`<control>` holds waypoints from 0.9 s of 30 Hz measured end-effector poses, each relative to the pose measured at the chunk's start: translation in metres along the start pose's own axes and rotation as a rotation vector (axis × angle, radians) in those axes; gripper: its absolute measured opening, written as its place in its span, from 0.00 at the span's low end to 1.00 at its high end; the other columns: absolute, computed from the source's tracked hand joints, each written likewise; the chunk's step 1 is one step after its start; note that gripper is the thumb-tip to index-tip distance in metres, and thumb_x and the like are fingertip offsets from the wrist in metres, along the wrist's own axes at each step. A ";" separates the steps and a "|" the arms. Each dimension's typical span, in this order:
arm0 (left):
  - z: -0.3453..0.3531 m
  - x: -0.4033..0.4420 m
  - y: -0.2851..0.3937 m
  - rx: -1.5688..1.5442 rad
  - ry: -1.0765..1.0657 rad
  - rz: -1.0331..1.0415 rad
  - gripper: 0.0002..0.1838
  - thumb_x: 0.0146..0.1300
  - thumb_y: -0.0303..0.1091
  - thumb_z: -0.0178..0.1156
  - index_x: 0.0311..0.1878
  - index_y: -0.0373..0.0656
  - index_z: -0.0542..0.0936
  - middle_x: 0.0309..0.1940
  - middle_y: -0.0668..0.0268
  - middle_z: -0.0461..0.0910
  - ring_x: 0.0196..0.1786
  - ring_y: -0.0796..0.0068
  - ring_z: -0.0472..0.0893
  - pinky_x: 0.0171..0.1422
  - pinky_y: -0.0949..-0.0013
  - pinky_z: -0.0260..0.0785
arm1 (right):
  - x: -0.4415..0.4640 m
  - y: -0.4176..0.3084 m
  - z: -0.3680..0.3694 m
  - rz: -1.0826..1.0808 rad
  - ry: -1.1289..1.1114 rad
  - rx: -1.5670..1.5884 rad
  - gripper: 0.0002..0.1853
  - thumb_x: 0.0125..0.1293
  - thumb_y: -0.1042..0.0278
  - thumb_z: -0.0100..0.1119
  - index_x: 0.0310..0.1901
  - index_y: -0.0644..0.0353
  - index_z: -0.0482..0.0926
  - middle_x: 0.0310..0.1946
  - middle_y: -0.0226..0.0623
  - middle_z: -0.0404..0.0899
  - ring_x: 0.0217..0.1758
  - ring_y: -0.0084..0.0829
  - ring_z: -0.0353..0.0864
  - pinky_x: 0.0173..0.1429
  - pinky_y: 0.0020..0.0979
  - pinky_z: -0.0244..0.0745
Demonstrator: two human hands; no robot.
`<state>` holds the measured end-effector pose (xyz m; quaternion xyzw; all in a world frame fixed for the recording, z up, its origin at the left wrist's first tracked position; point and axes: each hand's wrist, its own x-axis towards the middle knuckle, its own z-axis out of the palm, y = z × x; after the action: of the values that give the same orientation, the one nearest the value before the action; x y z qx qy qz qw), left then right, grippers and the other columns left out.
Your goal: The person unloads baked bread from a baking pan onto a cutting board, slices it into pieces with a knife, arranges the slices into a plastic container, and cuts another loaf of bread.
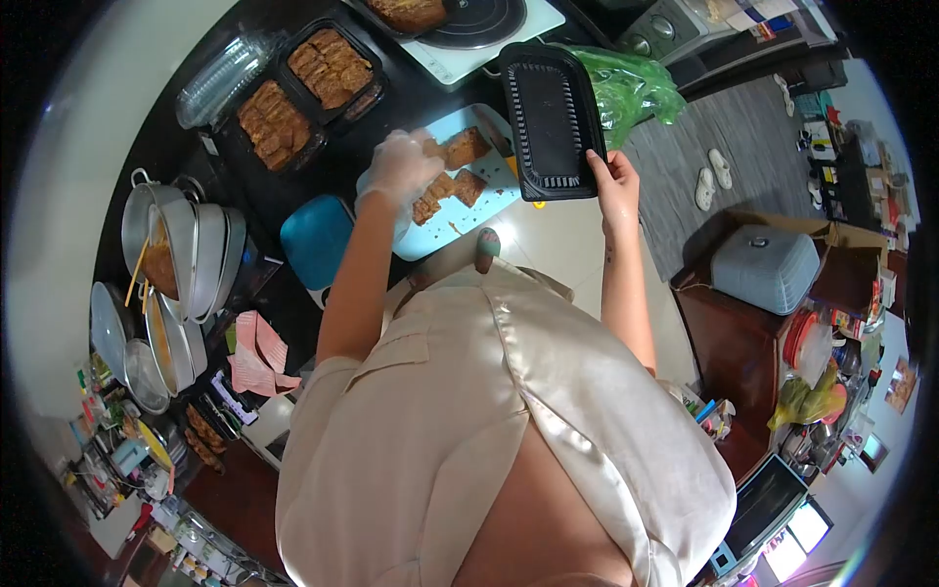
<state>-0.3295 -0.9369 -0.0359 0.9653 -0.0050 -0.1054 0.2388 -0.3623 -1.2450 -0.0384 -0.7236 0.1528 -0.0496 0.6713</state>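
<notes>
"Which step is this, do you reckon?"

"Filling, I'd guess. The gloved left hand [406, 164] is half curled over the brown pieces [469, 188] on the blue board [474, 217]. Whether it has hold of one, I can't tell from here."

"And the right hand [616, 186]?"

"Pinching the black tray [556, 117] by its near right corner, thumb over the rim, held up just right of the board."

"So what does the next move call for?"

"A gentle lift, I'd say, keeping the pieces whole, with the tray steady and level."

"How does the tray point?"

"Long axis near to far, far end leaning slightly left."
</notes>
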 end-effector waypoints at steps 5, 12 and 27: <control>0.003 -0.013 0.013 0.141 0.040 0.054 0.22 0.54 0.44 0.63 0.51 0.45 0.82 0.48 0.49 0.78 0.52 0.50 0.79 0.59 0.54 0.72 | 0.002 0.006 0.002 0.009 -0.019 -0.021 0.08 0.68 0.66 0.64 0.33 0.57 0.78 0.26 0.17 0.75 0.28 0.11 0.67 0.33 0.18 0.57; 0.000 -0.023 0.001 -0.050 0.113 0.123 0.13 0.56 0.36 0.67 0.43 0.43 0.81 0.42 0.56 0.81 0.50 0.53 0.80 0.56 0.56 0.73 | 0.001 -0.002 0.022 -0.021 -0.042 -0.004 0.10 0.68 0.66 0.64 0.31 0.59 0.76 0.24 0.20 0.74 0.25 0.12 0.67 0.30 0.20 0.60; -0.080 -0.012 0.017 -0.775 -0.035 0.197 0.20 0.61 0.43 0.66 0.51 0.43 0.79 0.39 0.71 0.79 0.44 0.81 0.76 0.52 0.72 0.68 | -0.008 0.007 0.051 -0.328 -0.075 -0.391 0.10 0.64 0.64 0.66 0.35 0.59 0.75 0.20 0.30 0.74 0.19 0.17 0.67 0.24 0.27 0.60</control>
<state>-0.3243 -0.9148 0.0436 0.7966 -0.0616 -0.0924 0.5942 -0.3571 -1.1945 -0.0493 -0.8559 0.0152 -0.1006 0.5070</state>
